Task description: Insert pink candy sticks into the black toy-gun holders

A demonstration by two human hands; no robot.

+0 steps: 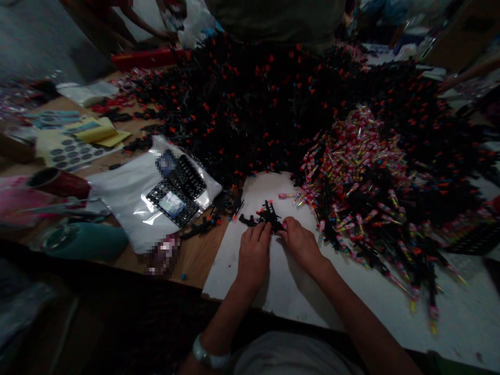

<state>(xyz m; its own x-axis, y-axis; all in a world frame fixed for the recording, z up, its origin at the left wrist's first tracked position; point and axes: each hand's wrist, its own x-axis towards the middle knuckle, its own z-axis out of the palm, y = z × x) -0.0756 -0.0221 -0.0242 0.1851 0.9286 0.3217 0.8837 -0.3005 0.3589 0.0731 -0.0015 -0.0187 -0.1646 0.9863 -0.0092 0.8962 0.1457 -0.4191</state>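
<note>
My left hand [253,253] and my right hand [300,242] rest on a white sheet [281,291] at the table's near edge. Both are curled around a small black plastic toy piece [269,214] held between their fingertips. Right of my hands lies a heap of thin sticks in colourful wrappers [351,172]. Behind it spreads a huge pile of black plastic pieces with orange tips [273,94]. A watch sits on my left wrist [209,357].
A clear plastic bag with black packs [156,192] lies to the left on the wooden table [195,258]. Yellow sheets and sticker sheets [84,138], a red tape roll [54,181] and a teal cylinder [86,240] sit further left. Other people's arms [144,23] reach in at the far side.
</note>
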